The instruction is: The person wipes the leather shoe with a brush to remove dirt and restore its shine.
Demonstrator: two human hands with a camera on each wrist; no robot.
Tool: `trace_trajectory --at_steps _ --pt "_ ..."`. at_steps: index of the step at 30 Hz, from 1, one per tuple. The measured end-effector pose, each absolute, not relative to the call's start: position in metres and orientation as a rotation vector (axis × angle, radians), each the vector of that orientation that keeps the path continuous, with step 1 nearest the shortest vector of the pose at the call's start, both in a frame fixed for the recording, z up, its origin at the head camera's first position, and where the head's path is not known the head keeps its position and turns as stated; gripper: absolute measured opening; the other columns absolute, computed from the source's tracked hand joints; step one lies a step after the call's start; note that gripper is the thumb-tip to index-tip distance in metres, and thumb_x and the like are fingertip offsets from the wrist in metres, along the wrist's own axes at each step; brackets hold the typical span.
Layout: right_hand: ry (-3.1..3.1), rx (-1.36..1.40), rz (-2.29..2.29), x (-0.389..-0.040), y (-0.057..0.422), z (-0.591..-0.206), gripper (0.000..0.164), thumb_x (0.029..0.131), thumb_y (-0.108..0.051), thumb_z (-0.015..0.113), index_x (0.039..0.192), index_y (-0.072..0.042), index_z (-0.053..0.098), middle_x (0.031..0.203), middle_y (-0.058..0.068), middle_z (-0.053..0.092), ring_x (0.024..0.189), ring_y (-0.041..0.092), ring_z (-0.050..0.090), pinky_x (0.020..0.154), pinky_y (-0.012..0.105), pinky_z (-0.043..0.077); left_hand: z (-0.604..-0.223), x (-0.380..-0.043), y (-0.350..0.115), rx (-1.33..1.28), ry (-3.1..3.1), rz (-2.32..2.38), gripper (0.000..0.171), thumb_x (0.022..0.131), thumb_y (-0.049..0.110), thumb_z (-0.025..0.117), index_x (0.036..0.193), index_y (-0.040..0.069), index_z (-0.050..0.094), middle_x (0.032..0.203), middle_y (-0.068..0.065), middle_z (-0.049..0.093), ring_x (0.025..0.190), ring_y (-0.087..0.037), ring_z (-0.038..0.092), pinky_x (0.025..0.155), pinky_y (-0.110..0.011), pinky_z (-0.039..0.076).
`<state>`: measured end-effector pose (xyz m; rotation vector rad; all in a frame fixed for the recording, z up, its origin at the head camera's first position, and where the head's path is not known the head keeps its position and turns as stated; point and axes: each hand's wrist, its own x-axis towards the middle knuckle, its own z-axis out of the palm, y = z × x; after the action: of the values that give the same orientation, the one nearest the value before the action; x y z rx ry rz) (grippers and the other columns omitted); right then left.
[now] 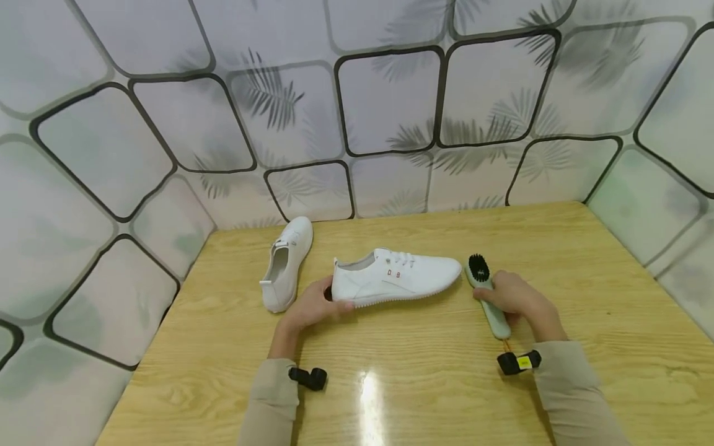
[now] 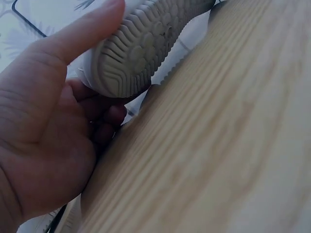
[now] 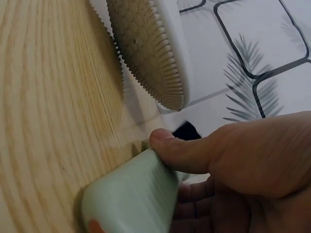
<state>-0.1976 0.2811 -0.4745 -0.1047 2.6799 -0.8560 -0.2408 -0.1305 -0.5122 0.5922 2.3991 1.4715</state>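
1. White lace-up shoe (image 1: 396,285), side marked with small red letters (image 1: 393,274) reading "D" and "B"; centre of the tabletop, toe rightward, tread visible in both wrist views. Left hand (image 1: 317,303) grasping the heel.
2. Brush (image 1: 495,314), pale green handle, black bristles, orange loop at handle end; near the shoe's toe. Right hand (image 1: 515,294) gripping the handle.
3. Second white shoe (image 1: 287,266), upright, left of the first, toe toward the back wall.
4. Wrist device (image 1: 519,362), black, right arm; yellow label, text illegible.
5. Tabletop (image 1: 424,371): yellowish wood grain, bright glare at front.
6. Walls (image 1: 390,105): pale covering, dark rounded outlines, grey fronds.
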Motion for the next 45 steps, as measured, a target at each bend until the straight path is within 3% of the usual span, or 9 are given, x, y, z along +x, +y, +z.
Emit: trace_trajectory --at_steps 6,11,16,21,24,29,36,41,45 --pt "2.683 -0.128 -0.915 -0.2 0.286 -0.477 0.039 0.101 -0.025 0.054 0.067 -0.008 0.046 0.058 0.001 0.042 0.045 0.013 0.045 0.043 0.03 0.045 -0.51 -0.244 -0.127 0.634 2.379 1.456 0.06 0.09 0.032 0.073 0.138 0.003 0.052 0.123 -0.01 0.063 0.108 -0.018 0.056 0.096 -0.035 0.045" --pt "2.614 -0.135 -1.169 -0.204 0.294 -0.47 0.042 0.105 -0.023 0.045 0.067 -0.006 0.047 0.058 0.0 0.043 0.048 0.013 0.045 0.046 0.029 0.045 -0.511 -0.244 -0.127 0.654 2.335 1.471 0.069 0.095 0.033 0.067 0.15 0.006 0.037 0.141 -0.009 0.053 0.123 -0.019 0.049 0.107 -0.039 0.038" --pt "2.473 -0.225 -1.61 -0.195 0.284 -0.441 0.038 0.109 -0.03 0.037 0.106 0.008 0.034 0.071 0.015 0.056 0.054 0.021 0.06 0.052 0.039 0.055 -0.511 -0.244 -0.125 0.703 2.258 1.498 0.067 0.101 0.029 0.059 0.155 0.009 0.026 0.154 -0.008 0.038 0.14 -0.02 0.035 0.116 -0.044 0.027" --pt "2.605 -0.289 -1.554 -0.179 0.233 -0.42 0.058 0.108 -0.04 0.035 0.143 -0.001 0.01 0.078 0.012 0.049 0.055 0.019 0.045 0.051 0.036 0.044 -0.508 -0.245 -0.119 0.596 2.306 1.482 0.073 0.102 0.04 0.055 0.158 0.011 0.018 0.16 -0.009 0.028 0.147 -0.021 0.024 0.12 -0.043 0.019" --pt "2.743 -0.356 -1.421 -0.174 0.194 -0.419 0.06 0.108 -0.038 0.033 0.153 -0.006 0.008 0.087 0.014 0.049 0.064 0.021 0.045 0.056 0.035 0.041 -0.507 -0.246 -0.116 0.552 2.349 1.45 0.079 0.101 0.043 0.054 0.159 0.009 0.012 0.162 -0.014 0.023 0.149 -0.025 0.018 0.121 -0.046 0.016" --pt "2.863 -0.486 -1.216 -0.175 0.129 -0.424 0.055 0.109 -0.03 0.032 0.157 -0.01 0.015 0.118 0.024 0.05 0.083 0.028 0.056 0.065 0.039 0.049 -0.504 -0.242 -0.12 0.535 2.323 1.488 0.075 0.103 0.036 0.053 0.158 0.005 0.012 0.159 -0.017 0.027 0.146 -0.028 0.025 0.119 -0.047 0.02" --pt "3.023 -0.691 -0.794 -0.173 0.092 -0.438 0.055 0.104 -0.02 0.053 0.155 -0.017 0.034 0.093 0.014 0.051 0.054 0.015 0.043 0.045 0.027 0.038 -0.513 -0.245 -0.126 0.74 2.18 1.598 0.068 0.104 0.024 0.053 0.159 0.013 0.014 0.156 -0.011 0.034 0.14 -0.022 0.033 0.117 -0.043 0.025" --pt "3.137 -0.705 -0.719 -0.174 0.093 -0.443 0.056 0.097 -0.017 0.066 0.149 -0.018 0.046 0.096 0.013 0.057 0.063 0.018 0.05 0.049 0.03 0.043 -0.513 -0.245 -0.13 0.784 2.152 1.595 0.07 0.104 0.021 0.053 0.16 0.014 0.012 0.159 -0.009 0.029 0.143 -0.021 0.029 0.118 -0.044 0.022" --pt "3.113 -0.746 -0.695 -0.175 0.093 -0.444 0.057 0.096 -0.018 0.067 0.148 -0.017 0.046 0.103 0.013 0.061 0.072 0.018 0.055 0.053 0.03 0.046 -0.515 -0.247 -0.129 0.862 2.103 1.599 0.059 0.105 0.017 0.05 0.157 0.011 0.023 0.157 -0.01 0.034 0.142 -0.023 0.032 0.118 -0.044 0.025"
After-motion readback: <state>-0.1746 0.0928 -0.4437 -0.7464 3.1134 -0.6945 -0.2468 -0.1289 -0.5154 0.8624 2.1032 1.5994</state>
